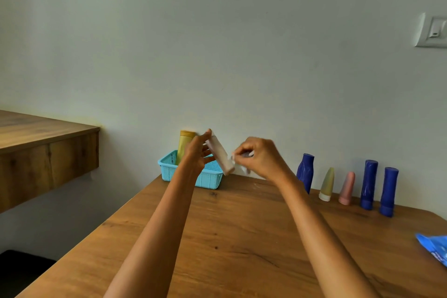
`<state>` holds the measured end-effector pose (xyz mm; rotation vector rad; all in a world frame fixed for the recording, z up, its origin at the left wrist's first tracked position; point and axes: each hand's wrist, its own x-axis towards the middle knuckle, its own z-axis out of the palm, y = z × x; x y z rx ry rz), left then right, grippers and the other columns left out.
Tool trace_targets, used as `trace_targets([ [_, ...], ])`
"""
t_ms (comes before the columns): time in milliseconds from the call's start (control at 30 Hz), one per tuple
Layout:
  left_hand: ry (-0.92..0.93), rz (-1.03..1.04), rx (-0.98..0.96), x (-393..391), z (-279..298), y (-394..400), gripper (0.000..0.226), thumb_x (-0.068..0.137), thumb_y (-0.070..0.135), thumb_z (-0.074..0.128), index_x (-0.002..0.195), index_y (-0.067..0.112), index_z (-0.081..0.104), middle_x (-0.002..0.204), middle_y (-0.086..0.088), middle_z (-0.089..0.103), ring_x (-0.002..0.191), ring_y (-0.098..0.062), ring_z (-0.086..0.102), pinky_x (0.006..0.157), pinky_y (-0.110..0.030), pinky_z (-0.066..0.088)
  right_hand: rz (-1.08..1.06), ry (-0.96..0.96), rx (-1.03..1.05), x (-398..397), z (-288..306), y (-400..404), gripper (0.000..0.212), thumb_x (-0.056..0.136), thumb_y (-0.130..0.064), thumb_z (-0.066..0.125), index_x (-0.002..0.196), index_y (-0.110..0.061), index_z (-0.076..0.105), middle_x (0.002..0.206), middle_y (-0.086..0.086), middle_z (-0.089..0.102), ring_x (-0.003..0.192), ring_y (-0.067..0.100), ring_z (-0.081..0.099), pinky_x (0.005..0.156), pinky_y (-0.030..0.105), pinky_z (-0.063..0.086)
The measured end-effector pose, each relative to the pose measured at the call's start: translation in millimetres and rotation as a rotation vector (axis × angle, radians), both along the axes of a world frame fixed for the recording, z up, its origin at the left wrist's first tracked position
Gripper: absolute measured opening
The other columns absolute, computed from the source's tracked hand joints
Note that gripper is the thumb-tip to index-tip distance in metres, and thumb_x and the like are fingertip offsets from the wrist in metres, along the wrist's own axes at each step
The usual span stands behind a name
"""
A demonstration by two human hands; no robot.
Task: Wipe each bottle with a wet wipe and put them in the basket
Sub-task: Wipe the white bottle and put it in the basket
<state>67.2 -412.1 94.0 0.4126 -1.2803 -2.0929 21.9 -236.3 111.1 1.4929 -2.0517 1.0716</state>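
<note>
My left hand (197, 153) holds a pale pink bottle (221, 156) tilted in the air, just above the right end of the turquoise basket (169, 168). My right hand (260, 156) pinches a crumpled wet wipe (242, 161) against the bottle's lower end. A yellow bottle (185, 146) stands in the basket, leaning on the wall. To the right, along the wall, stand a blue bottle (305, 172), a pale yellow tube (327, 184), a pink tube (347, 191) and two more blue bottles (368, 184) (388, 191).
The wooden table (242, 237) runs up to the wall. A blue wipes pack (434, 248) lies at its right edge. A wooden shelf (46, 147) juts out at the left, above a dark floor gap. A wall switch (433, 31) is at the upper right.
</note>
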Motion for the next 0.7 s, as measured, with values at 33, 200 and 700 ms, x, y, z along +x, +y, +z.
trace_targets([
  [33, -0.025, -0.033, -0.023, -1, 0, 3, 0.028, 0.089, 0.027, 0.062, 0.103, 0.004, 0.053, 0.09, -0.014, 0.058, 0.079, -0.025, 0.058, 0.064, -0.037, 0.05, 0.013, 0.004, -0.121, 1, 4, -1, 0.006, 0.077, -0.014, 0.073, 0.083, -0.011, 0.074, 0.082, -0.002, 0.067, 0.073, 0.008, 0.062, 0.064, 0.023, 0.054],
  [200, -0.102, -0.194, -0.164, -6, 2, 23, 0.025, 0.091, 0.036, 0.058, 0.093, 0.012, 0.059, 0.089, -0.01, 0.06, 0.08, -0.022, 0.059, 0.07, -0.036, 0.051, -0.097, 0.072, -0.354, 1, -5, -12, 0.019, 0.084, -0.015, 0.068, 0.101, -0.006, 0.07, 0.097, 0.005, 0.067, 0.085, 0.009, 0.062, 0.072, 0.015, 0.05],
  [700, 0.129, -0.063, -0.078, 6, 3, 10, 0.023, 0.093, 0.03, 0.055, 0.1, 0.008, 0.058, 0.099, -0.014, 0.061, 0.086, -0.024, 0.058, 0.085, -0.035, 0.048, 0.074, -0.344, 0.023, -17, -11, 1, 0.009, 0.079, -0.021, 0.071, 0.073, -0.028, 0.071, 0.075, -0.012, 0.068, 0.07, 0.002, 0.064, 0.062, 0.013, 0.052],
])
